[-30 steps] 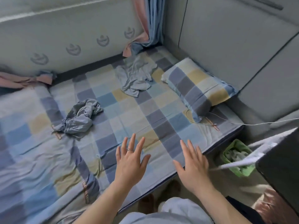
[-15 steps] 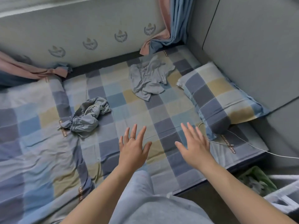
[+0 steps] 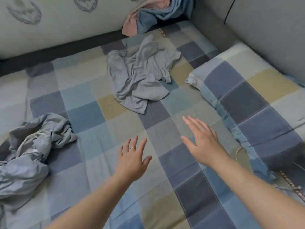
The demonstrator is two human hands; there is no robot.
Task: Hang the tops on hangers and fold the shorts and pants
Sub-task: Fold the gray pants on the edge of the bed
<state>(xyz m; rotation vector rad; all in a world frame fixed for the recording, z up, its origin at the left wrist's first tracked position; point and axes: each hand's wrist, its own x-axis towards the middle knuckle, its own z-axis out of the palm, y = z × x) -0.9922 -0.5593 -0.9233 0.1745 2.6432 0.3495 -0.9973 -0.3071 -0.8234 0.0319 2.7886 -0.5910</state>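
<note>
left hand (image 3: 132, 160) spread | right hand (image 3: 202, 141) spread | crumpled grey cotton top (image 3: 140, 76) left of blue-beige checked pillow (image 3: 247, 90) | grey wall crests (image 3: 24, 13) illegible

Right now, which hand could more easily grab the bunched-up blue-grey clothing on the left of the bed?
Probably the left hand: open, empty, and on the same side as the blue-grey bundle. The right hand, also open, hovers nearer the pillow and would have to cross over.
</note>
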